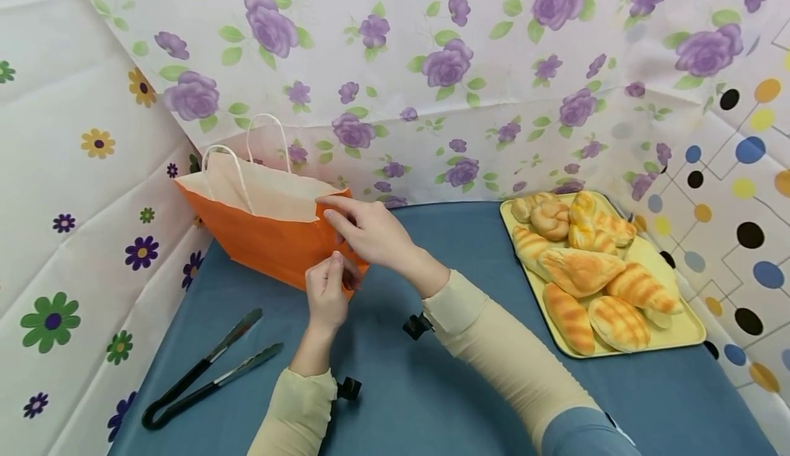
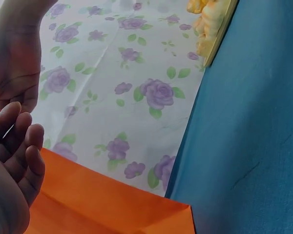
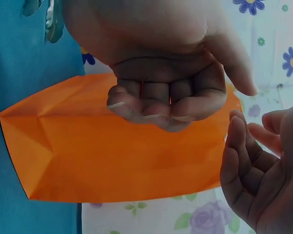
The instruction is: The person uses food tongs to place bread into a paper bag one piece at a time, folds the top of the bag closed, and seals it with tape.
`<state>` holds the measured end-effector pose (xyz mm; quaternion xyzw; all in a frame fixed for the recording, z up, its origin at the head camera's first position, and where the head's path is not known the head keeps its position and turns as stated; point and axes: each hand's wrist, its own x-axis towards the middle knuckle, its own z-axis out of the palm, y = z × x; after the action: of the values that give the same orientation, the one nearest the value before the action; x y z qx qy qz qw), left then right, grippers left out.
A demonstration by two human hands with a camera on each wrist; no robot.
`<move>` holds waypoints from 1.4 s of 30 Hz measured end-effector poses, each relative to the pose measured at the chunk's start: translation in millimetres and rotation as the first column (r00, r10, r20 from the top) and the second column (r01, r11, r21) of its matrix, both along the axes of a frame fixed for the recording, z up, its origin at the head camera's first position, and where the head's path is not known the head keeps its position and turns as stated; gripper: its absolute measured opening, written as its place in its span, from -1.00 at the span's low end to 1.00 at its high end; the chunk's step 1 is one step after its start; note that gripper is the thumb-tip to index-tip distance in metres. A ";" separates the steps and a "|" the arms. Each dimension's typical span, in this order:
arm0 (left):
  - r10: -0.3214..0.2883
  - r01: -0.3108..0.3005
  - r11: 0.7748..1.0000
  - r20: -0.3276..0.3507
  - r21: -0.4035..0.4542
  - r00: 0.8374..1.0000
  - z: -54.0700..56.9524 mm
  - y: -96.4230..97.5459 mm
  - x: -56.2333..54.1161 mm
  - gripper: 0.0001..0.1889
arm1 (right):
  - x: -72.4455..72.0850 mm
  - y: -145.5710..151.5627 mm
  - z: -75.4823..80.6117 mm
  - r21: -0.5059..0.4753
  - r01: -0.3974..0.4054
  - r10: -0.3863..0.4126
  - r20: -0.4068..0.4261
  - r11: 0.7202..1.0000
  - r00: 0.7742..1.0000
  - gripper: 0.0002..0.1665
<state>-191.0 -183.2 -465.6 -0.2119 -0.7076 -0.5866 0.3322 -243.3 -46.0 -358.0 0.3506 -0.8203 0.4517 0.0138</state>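
An orange paper bag [image 1: 265,243] with a pale inside and white twisted handles [image 1: 230,161] stands at the back left, its mouth facing up. At the near right end of its rim, my right hand [image 1: 373,233] pinches the paper between thumb and index finger. Just below, my left hand [image 1: 327,291] is in front of the bag's side, thumb raised and fingers loosely bent. In the right wrist view the left hand's fingers [image 3: 158,105] curl with nothing visible in them, the bag behind. The right hand [image 3: 259,170] reaches the rim.
Black-handled metal tongs [image 1: 204,374] lie spread on the blue tablecloth [image 1: 420,394] at the front left. On the right, a yellow tray [image 1: 675,336] carries several bread pieces [image 1: 580,271]. Flowered sheets [image 1: 370,99] hang behind and beside the table.
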 end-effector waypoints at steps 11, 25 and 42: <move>0.072 -0.069 0.995 -0.038 0.075 0.997 1.4 -8.4 -0.3 -0.36 | -7.0 -10.3 0.8 0.193 0.013 -0.002 -0.060 0.981 0.998 -0.43; 0.078 -0.073 0.993 -0.056 0.094 0.995 1.4 -12.5 -1.0 -0.37 | -10.5 -19.1 14.0 0.296 0.175 -0.134 -0.154 0.939 0.979 -0.54; 0.116 -0.111 0.988 -0.038 0.108 0.993 6.3 -20.5 0.7 -0.37 | -9.8 -14.3 38.7 0.447 0.318 -0.341 -0.031 0.836 0.939 -0.34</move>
<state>-190.3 -203.7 -459.3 -0.1664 -0.6790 -0.5984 0.3914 -253.2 -60.3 -319.3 0.1865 -0.9497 0.2514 -0.0096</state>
